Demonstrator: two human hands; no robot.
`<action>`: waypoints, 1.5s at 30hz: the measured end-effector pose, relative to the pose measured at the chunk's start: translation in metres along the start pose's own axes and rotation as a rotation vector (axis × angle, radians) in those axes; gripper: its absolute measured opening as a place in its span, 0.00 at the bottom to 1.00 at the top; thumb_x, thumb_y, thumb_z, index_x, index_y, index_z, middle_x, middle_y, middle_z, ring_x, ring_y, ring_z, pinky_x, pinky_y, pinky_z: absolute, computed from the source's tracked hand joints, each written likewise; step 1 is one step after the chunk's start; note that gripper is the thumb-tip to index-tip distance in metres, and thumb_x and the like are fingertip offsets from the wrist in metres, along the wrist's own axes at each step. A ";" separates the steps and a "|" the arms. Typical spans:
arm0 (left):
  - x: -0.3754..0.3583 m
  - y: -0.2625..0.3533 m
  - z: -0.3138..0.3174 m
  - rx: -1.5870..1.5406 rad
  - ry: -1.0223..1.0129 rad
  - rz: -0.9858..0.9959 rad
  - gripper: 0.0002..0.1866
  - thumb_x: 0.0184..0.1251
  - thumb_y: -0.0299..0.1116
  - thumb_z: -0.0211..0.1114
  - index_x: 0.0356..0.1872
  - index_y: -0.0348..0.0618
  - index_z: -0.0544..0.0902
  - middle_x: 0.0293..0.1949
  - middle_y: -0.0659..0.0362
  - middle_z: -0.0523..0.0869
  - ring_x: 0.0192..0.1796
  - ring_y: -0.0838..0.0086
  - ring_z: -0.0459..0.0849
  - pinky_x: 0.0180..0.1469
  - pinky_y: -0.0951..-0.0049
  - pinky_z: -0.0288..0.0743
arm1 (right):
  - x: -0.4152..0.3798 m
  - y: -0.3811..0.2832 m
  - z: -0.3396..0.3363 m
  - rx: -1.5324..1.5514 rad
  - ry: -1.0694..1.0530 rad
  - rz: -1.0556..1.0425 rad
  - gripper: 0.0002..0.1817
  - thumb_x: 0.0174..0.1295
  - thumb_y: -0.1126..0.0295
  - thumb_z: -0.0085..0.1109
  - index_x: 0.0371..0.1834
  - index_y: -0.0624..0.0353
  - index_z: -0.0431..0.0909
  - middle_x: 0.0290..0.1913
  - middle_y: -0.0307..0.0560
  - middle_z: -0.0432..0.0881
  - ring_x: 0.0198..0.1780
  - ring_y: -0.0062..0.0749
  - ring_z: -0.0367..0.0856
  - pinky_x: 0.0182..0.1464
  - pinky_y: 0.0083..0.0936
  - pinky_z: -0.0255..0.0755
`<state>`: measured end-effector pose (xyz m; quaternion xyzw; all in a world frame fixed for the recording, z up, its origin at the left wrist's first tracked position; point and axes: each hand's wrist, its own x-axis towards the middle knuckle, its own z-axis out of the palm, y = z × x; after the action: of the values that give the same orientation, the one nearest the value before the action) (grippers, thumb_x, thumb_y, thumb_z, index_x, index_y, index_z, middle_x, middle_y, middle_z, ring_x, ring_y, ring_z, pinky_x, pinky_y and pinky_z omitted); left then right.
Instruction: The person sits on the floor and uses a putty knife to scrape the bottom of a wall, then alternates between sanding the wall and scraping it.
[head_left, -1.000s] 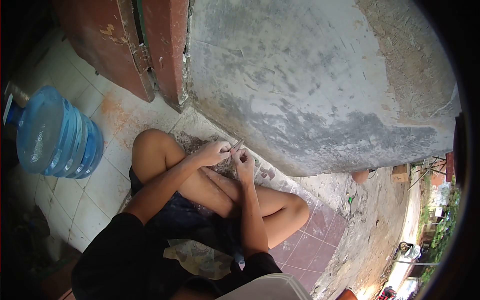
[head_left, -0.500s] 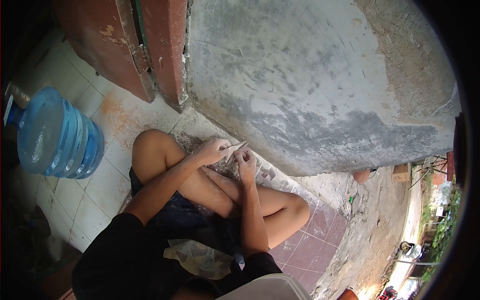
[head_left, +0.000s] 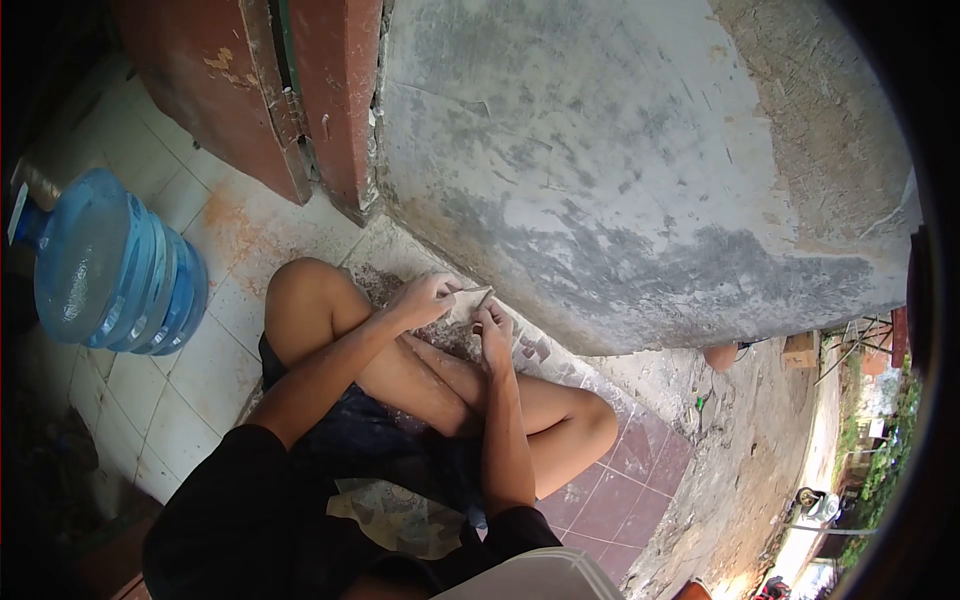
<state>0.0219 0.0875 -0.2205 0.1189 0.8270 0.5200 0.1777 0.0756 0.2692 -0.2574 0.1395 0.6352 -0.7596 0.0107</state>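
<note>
My left hand (head_left: 424, 301) is closed, with finger and thumb pinching the near end of a thin, pale, dusty piece (head_left: 466, 304) that tapers toward the wall. My right hand (head_left: 493, 331) is also closed, gripping a small dark narrow stick-like piece (head_left: 487, 297) whose tip points up beside the pale piece. The two hands face each other just beyond my crossed legs (head_left: 440, 375). Under them lies floor strewn with pale dust and crumbs (head_left: 445, 335). What exactly the small dark piece is I cannot tell.
A large blue water bottle (head_left: 120, 265) lies on the white tiles at left. Ahead rises a grey plastered wall (head_left: 620, 180), with a red-brown door (head_left: 215, 90) beside it. Dark red tiles (head_left: 620, 470) and rough concrete (head_left: 740, 450) extend to the right.
The pale piece has turned between my fingers and shows a different face. My right hand has shifted slightly toward me, and the dark piece now stands out more plainly.
</note>
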 end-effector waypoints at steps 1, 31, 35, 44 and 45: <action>0.000 -0.001 0.000 -0.001 0.020 0.025 0.19 0.61 0.36 0.62 0.52 0.40 0.84 0.39 0.50 0.91 0.41 0.63 0.90 0.46 0.64 0.80 | 0.000 -0.001 -0.002 -0.001 0.000 0.000 0.05 0.63 0.74 0.56 0.30 0.59 0.79 0.25 0.30 0.74 0.26 0.14 0.68 0.30 0.17 0.60; -0.007 0.008 -0.003 0.390 0.096 0.502 0.14 0.48 0.19 0.63 0.38 0.47 0.83 0.45 0.59 0.83 0.57 0.57 0.73 0.62 0.59 0.64 | 0.002 0.000 0.002 0.015 -0.280 0.078 0.12 0.64 0.78 0.51 0.47 0.62 0.81 0.38 0.36 0.83 0.38 0.19 0.82 0.42 0.15 0.73; -0.011 0.013 -0.002 0.477 0.148 0.447 0.18 0.51 0.22 0.65 0.45 0.49 0.87 0.51 0.61 0.85 0.60 0.57 0.73 0.65 0.60 0.64 | 0.001 0.000 0.003 0.015 -0.258 0.061 0.16 0.65 0.77 0.51 0.54 0.64 0.81 0.39 0.37 0.85 0.37 0.18 0.82 0.42 0.14 0.74; -0.009 0.006 0.002 0.540 0.004 0.460 0.21 0.62 0.26 0.59 0.58 0.46 0.83 0.62 0.60 0.81 0.65 0.59 0.71 0.69 0.57 0.62 | 0.001 0.001 0.001 0.015 -0.195 0.049 0.20 0.67 0.75 0.51 0.61 0.63 0.80 0.38 0.35 0.86 0.36 0.15 0.80 0.39 0.14 0.71; -0.010 0.008 0.002 0.540 0.003 0.460 0.21 0.62 0.26 0.59 0.58 0.46 0.83 0.62 0.60 0.81 0.65 0.59 0.71 0.69 0.57 0.62 | 0.001 -0.001 0.001 0.031 -0.175 0.053 0.20 0.67 0.75 0.52 0.62 0.63 0.80 0.39 0.35 0.86 0.35 0.15 0.80 0.39 0.13 0.71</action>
<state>0.0319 0.0887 -0.2121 0.3440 0.8864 0.3093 0.0166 0.0747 0.2683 -0.2568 0.0897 0.6161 -0.7780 0.0841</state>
